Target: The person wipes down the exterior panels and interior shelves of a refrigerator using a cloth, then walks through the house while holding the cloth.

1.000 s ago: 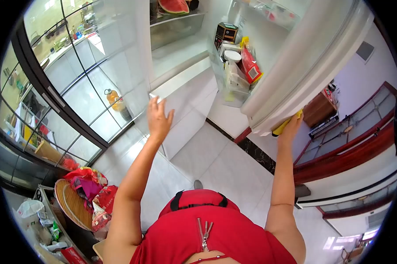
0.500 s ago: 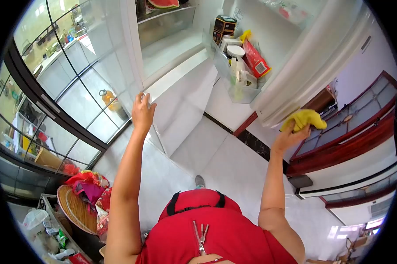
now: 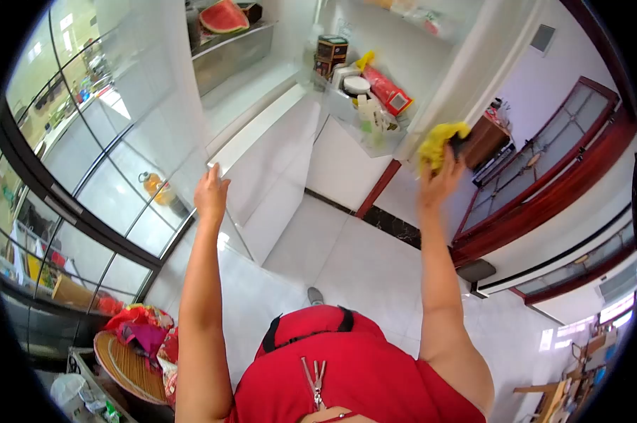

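Observation:
My right hand (image 3: pixel 440 185) is closed on a crumpled yellow cloth (image 3: pixel 438 144), raised beside the edge of the open refrigerator door (image 3: pixel 445 92). The cloth is slightly blurred. My left hand (image 3: pixel 211 196) is at the near left corner of the white refrigerator (image 3: pixel 262 130), its fingertips at the edge and its thumb apart; how firmly it touches cannot be seen. On a shelf inside lies a cut piece of watermelon (image 3: pixel 224 15). The clear door bin (image 3: pixel 375 137) holds dark boxes (image 3: pixel 331 53), a white-lidded jar (image 3: pixel 356 85) and a red packet (image 3: pixel 387 90).
A black-framed glass partition (image 3: pixel 86 197) stands on the left, with an orange bottle (image 3: pixel 156 187) behind it. At lower left are a woven basket (image 3: pixel 124 366) and red bags (image 3: pixel 146 324). A dark red-framed door (image 3: pixel 537 162) is on the right. Pale tiles (image 3: pixel 318 247) cover the floor.
My right hand has moved up and left with the cloth, closer to the door edge. The view has shifted, showing more of the watermelon. My left hand stays at the refrigerator's corner.

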`<state>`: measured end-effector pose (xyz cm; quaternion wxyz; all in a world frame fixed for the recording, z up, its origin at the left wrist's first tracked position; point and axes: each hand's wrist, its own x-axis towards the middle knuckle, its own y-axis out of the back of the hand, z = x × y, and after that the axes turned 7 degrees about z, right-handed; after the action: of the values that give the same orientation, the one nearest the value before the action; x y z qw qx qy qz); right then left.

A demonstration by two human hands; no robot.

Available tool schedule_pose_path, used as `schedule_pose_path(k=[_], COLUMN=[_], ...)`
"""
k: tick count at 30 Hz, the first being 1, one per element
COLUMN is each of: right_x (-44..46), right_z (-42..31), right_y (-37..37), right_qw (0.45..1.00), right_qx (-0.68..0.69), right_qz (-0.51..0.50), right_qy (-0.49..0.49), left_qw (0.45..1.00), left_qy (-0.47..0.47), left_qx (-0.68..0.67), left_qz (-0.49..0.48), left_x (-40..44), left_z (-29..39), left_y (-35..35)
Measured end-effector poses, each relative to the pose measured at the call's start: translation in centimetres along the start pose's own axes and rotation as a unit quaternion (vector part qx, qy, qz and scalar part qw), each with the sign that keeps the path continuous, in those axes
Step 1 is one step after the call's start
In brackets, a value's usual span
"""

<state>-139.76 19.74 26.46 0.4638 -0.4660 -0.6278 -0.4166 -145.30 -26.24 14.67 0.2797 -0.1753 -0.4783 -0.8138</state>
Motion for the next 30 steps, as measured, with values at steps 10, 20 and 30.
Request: schedule_pose_path(k=[10,20,30], right_x=[1.0,2.3,2.2], right_z=[-6.9,-0.5,0.8], right_y=[-2.6,-7.0,-7.5], right_qw=[0.973,0.921,0.93], right_qx=[-0.047,-0.11,-0.116], right_qz=[-0.223,-0.365,-0.335], right_qy=[0.044,-0.084,-0.092], left_qw=[0.999,1.0,0.999], left_qy=[0.016,-0.002,0.012], left_qx=[-0.021,-0.021,-0.022], left_qz=[-0.022,0.002,-0.028], left_x=[0.4,-0.1,0.2], left_z=[0.5,-0.5,-0.3], left_y=[0.5,-0.3,0.2])
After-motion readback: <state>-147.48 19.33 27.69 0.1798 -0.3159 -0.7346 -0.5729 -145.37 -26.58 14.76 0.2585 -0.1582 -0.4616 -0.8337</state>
